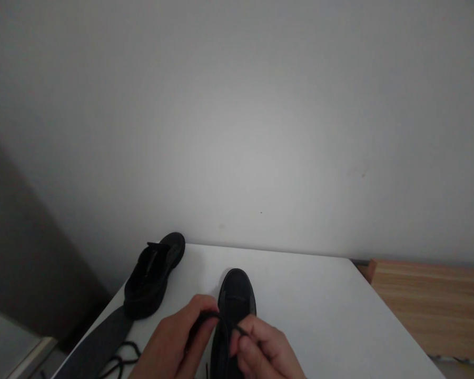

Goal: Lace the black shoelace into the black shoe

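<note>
A black shoe [237, 287] lies on the white table with its toe pointing toward the wall. Over its upper part, my left hand [181, 334] pinches a black shoelace [209, 315] between thumb and fingers. My right hand [266, 350], just to the right, grips the same dark lace between thumb and forefinger. The lace runs across the gap between both hands. Its lower course and the rear of the shoe are hidden by my hands and the frame edge.
A second black shoe [150, 276] stands at the table's far left. Near it lie a dark grey flat piece [100, 342] and a loose black lace [120, 360]. The white table [312, 305] meets a pale wall [253, 131]; a wooden surface [430, 305] is at right.
</note>
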Motion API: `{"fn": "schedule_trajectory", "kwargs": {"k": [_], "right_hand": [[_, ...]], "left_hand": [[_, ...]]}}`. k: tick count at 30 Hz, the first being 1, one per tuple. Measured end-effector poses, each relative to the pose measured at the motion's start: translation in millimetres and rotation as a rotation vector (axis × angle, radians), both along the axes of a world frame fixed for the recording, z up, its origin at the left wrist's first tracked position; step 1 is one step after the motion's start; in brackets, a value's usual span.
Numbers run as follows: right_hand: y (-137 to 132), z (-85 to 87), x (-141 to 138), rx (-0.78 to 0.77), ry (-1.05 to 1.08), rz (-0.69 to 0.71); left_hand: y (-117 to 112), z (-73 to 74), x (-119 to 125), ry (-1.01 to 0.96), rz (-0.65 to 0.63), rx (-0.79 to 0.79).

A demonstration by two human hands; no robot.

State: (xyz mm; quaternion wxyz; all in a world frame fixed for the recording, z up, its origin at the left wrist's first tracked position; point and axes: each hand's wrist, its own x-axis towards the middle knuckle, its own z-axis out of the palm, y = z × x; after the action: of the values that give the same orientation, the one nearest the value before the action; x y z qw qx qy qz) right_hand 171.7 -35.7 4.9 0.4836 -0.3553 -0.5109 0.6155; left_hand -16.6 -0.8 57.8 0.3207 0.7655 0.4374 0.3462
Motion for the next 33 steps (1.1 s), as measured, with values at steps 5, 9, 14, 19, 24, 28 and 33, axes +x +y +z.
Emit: {"fn": "schedule_trajectory", "kwargs": {"k": [5,9,14,19,24,28,33], "right_hand": [[14.1,22.9,25.0,-0.159,0.452,-0.092],[18.6,37.8,59.1,-0.174,0.668,-0.407],[19.8,44.3,102.4,-0.189,0.893,-0.607],[15.2,37.3,138.3,-0.119,0.982,-0.737],[3.9,26.1,173.2,-0.028,0.817,-0.788],[-4.6,15.2,192.0,-0.006,0.756,-0.844],[-11.5,10.8,203.0,-0.075,0.934,-0.900]], "left_hand": [[10.7,-11.5,-14.2,0.017,0.053,-0.055],[17.8,-17.3,-33.3,-0.018,0.091,-0.173],[25.6,-19.5,-51.0,-0.126,0.169,-0.340],[31.3,-32.1,-63.7,-0.296,0.168,-0.544],[34.2,-48.8,-80.7,-0.387,0.181,-0.597],[33.8,-46.3,-82.9,-0.322,0.005,-0.657],[29.6,-38.6,-81.4,-0.314,-0.120,-0.642]]}}
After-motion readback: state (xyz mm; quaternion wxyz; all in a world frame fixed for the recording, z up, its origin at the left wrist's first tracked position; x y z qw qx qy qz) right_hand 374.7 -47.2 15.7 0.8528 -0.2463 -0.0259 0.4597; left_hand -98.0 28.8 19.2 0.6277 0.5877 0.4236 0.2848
